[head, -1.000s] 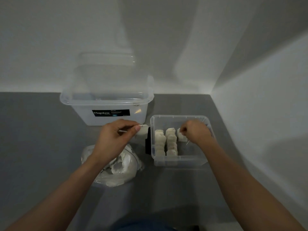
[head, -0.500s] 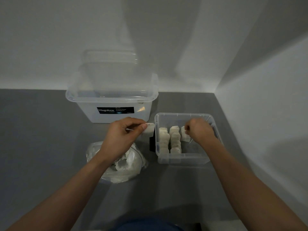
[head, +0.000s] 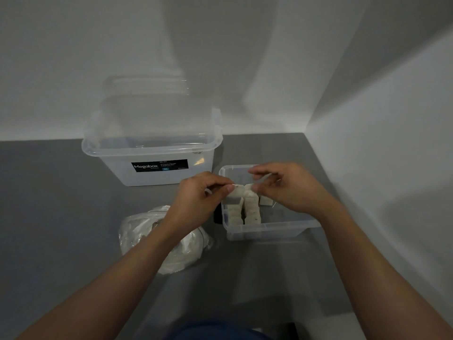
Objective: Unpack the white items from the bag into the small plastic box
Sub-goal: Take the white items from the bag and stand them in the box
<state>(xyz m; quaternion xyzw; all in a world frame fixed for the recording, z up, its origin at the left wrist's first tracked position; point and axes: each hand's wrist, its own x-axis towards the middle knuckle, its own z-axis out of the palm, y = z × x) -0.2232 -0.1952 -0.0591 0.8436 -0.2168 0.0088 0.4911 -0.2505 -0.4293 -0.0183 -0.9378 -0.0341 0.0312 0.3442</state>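
The left hand, right hand and both forearms are bare; dark blue clothing shows lowest.

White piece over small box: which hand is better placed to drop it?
Likely left: the left hand pinches the white piece above the small clear plastic box; the right hand is beside it.

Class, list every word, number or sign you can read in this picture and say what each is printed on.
"Megabox": black label on the large plastic box.
"12L", faint: blue patch on that label.
Other small print on the label: too small to read.
No text visible on the small plastic box or the bag.
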